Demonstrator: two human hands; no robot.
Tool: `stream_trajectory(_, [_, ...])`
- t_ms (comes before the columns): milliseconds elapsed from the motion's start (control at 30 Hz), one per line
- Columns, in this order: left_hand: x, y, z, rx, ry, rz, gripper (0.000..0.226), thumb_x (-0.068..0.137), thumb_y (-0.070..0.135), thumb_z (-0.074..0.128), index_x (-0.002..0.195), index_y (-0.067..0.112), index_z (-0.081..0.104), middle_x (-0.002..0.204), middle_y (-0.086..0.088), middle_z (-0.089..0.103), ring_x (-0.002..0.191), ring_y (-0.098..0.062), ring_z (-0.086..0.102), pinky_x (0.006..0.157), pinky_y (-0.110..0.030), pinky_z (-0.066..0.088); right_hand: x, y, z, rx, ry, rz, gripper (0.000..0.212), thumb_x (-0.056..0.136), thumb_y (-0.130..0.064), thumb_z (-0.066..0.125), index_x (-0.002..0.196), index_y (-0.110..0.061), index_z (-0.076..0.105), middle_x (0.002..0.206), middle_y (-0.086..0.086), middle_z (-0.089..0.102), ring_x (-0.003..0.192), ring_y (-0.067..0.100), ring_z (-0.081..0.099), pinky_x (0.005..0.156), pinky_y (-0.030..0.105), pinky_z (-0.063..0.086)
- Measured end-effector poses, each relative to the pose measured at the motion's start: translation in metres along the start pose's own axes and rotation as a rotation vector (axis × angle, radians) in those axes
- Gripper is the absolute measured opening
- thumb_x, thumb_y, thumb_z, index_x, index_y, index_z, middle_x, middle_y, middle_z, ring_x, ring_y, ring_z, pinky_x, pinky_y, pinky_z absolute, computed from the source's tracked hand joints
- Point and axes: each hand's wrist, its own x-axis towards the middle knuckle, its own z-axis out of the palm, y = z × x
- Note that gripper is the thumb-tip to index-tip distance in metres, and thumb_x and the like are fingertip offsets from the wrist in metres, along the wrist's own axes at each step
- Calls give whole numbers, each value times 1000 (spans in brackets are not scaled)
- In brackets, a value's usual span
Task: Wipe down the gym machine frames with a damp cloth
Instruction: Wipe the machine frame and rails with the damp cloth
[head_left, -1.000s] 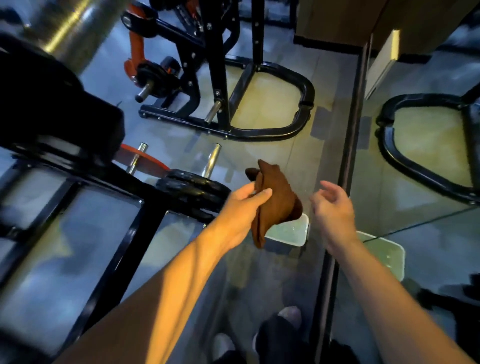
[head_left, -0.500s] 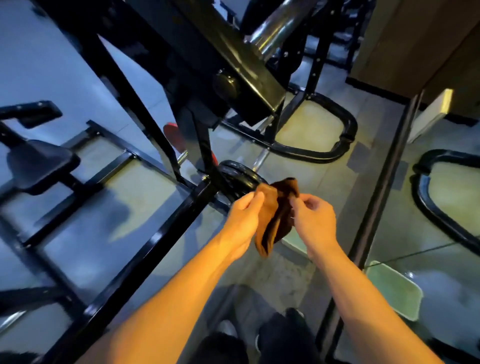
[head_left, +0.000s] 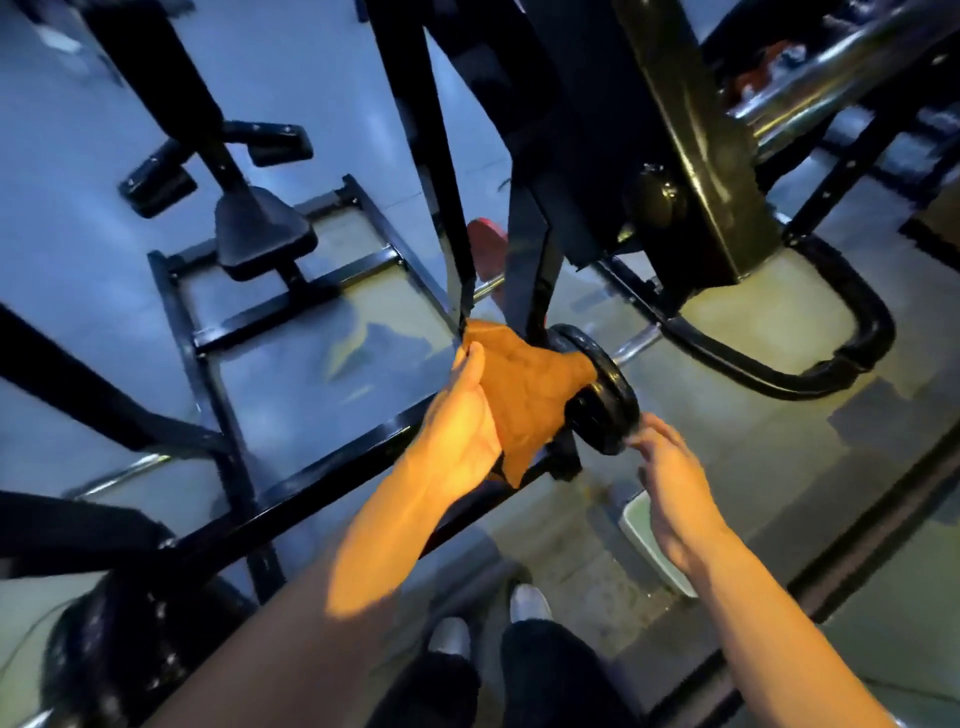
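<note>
My left hand (head_left: 462, 415) holds a brown cloth (head_left: 524, 384), spread out and laid against the black machine frame (head_left: 332, 467) where an upright post meets the low floor bar. The cloth's far edge touches the stack of black weight plates (head_left: 602, 395) on a chrome peg. My right hand (head_left: 670, 483) hovers just right of the plates with loose fingers and holds nothing; its fingertips are blurred close to the plate rim.
A padded seat (head_left: 260, 228) and footrests stand on the frame at the left. A large black arm with a chrome bar (head_left: 810, 93) hangs overhead at the upper right. A pale green tub (head_left: 649, 540) sits on the floor by my feet. A curved black base (head_left: 831, 364) lies right.
My right hand let go of the cloth and dropped to the right. My left hand carried the cloth forward and spread it on the frame beside the weight plates. The view tilted down.
</note>
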Motion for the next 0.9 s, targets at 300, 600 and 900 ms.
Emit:
stream_trajectory(300, [-38, 30, -31, 194, 135, 164, 48, 101, 5, 54, 146, 17, 43, 118, -12, 65, 100, -28, 69, 75, -39, 60, 32, -52, 80, -74, -791, 34, 39, 96, -18, 57, 130, -1, 64, 129, 18, 69, 123, 28, 65, 109, 43, 46])
stream_trajectory(600, [-90, 0, -84, 520, 738, 256, 51, 107, 20, 49, 151, 43, 38, 124, 1, 67, 104, -14, 70, 85, -31, 59, 16, -2, 135, -454, -726, -234, 28, 101, -19, 67, 124, -33, 61, 99, 5, 75, 90, 16, 73, 82, 34, 59])
stream_trajectory(900, [-155, -43, -125, 169, 754, 249, 32, 93, 0, 67, 122, 12, 61, 109, -18, 68, 99, -26, 69, 89, -35, 59, -21, 14, 174, -542, -892, -120, 21, 104, -13, 59, 108, -25, 76, 104, 12, 72, 81, 23, 67, 59, 34, 52])
